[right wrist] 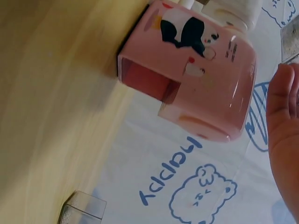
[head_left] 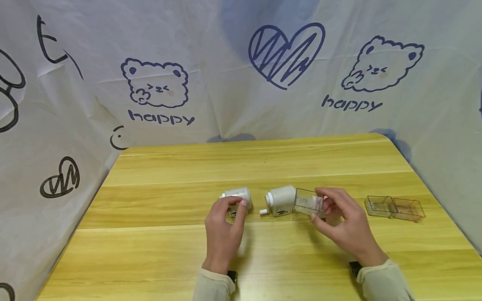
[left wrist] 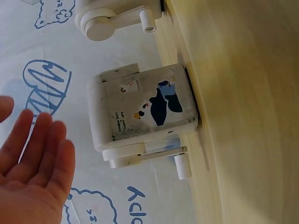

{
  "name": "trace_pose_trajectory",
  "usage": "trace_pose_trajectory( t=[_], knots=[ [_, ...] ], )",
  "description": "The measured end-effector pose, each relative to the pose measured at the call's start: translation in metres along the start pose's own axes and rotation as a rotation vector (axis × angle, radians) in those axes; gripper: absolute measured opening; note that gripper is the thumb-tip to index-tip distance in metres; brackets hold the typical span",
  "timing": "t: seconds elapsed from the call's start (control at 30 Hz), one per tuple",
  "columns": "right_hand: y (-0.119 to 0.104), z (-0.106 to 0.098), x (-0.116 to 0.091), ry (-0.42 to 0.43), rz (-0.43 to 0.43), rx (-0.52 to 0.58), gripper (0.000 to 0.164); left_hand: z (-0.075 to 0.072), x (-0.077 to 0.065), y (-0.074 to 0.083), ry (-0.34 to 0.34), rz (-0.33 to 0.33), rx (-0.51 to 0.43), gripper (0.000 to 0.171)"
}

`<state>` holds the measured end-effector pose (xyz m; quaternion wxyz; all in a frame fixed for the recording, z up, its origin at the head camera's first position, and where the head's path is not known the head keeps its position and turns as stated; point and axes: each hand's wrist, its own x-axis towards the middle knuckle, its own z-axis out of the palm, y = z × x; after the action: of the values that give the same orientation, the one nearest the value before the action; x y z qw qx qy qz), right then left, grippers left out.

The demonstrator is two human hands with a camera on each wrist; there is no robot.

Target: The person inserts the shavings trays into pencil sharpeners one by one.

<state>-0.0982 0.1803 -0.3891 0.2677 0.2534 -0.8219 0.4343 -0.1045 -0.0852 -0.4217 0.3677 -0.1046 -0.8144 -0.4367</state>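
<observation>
My right hand (head_left: 348, 225) pinches a small clear plastic sharpener drawer (head_left: 306, 203) with greyish residue inside, tilted above the table. Below that hand, and mostly hidden in the head view, stands a pink pencil sharpener (right wrist: 201, 70) with a panda picture and a vacant drawer slot. My left hand (head_left: 225, 225) hovers by the leftmost white pencil sharpener (left wrist: 145, 109), its fingers relaxed and holding nothing in the left wrist view. Between the hands is a second white crank sharpener (head_left: 281, 201), close to the held drawer.
Two more clear drawers lie side by side at the right, one greyish (head_left: 379, 207) and one brownish-pink (head_left: 409, 210). Everything rests on a yellow wood-grain table (head_left: 150, 251). A printed cloth (head_left: 222, 83) hangs behind the table and along its sides.
</observation>
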Motion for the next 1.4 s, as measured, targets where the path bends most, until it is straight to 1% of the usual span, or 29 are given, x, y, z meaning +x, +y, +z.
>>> trace_pose_trajectory(
  t=[0.1, 0.17, 0.3, 0.4, 0.47, 0.53, 0.63, 0.7, 0.73, 0.8, 0.9, 1.0, 1.1, 1.27, 1.4],
  knots=[
    [-0.002, 0.002, -0.001, -0.039, -0.029, 0.028, 0.066, 0.0, 0.001, 0.0, 0.041, -0.04, 0.001, 0.015],
    [-0.001, 0.005, -0.003, -0.076, -0.02, 0.054, 0.069, 0.0, 0.001, -0.002, 0.071, -0.07, 0.004, 0.018],
    [0.015, 0.013, -0.012, -0.155, 0.014, 0.088, 0.073, 0.0, 0.001, -0.006, 0.107, -0.115, 0.024, 0.028],
    [0.027, 0.019, -0.019, -0.21, 0.018, 0.083, 0.071, 0.0, 0.0, -0.01, 0.103, -0.133, 0.046, 0.038],
    [0.03, 0.022, -0.021, -0.256, 0.016, 0.087, 0.067, -0.001, -0.001, -0.011, 0.071, -0.161, 0.055, 0.046],
    [0.03, 0.025, -0.022, -0.3, 0.018, 0.092, 0.063, -0.002, -0.001, -0.013, 0.016, -0.208, 0.064, 0.055],
    [0.032, 0.028, -0.025, -0.371, 0.047, 0.105, 0.058, -0.004, -0.001, -0.015, -0.103, -0.3, 0.081, 0.066],
    [0.033, 0.03, -0.027, -0.416, 0.081, 0.103, 0.057, -0.006, -0.002, -0.016, -0.175, -0.342, 0.088, 0.069],
    [0.033, 0.03, -0.028, -0.438, 0.101, 0.101, 0.056, -0.007, -0.002, -0.017, -0.203, -0.352, 0.09, 0.069],
    [0.033, 0.031, -0.028, -0.475, 0.134, 0.086, 0.056, -0.008, -0.003, -0.018, -0.246, -0.355, 0.098, 0.068],
    [0.034, 0.032, -0.028, -0.506, 0.154, 0.069, 0.055, -0.009, -0.004, -0.021, -0.283, -0.326, 0.118, 0.065],
    [0.035, 0.032, -0.028, -0.519, 0.156, 0.061, 0.055, -0.008, -0.003, -0.024, -0.296, -0.294, 0.141, 0.059],
    [0.035, 0.031, -0.027, -0.531, 0.164, 0.061, 0.055, -0.008, -0.002, -0.025, -0.305, -0.279, 0.149, 0.054],
    [0.036, 0.03, -0.027, -0.538, 0.177, 0.061, 0.055, -0.008, -0.001, -0.026, -0.343, -0.256, 0.166, 0.053],
    [0.036, 0.03, -0.028, -0.543, 0.176, 0.061, 0.055, -0.009, -0.001, -0.027, -0.347, -0.249, 0.183, 0.051]
  ],
)
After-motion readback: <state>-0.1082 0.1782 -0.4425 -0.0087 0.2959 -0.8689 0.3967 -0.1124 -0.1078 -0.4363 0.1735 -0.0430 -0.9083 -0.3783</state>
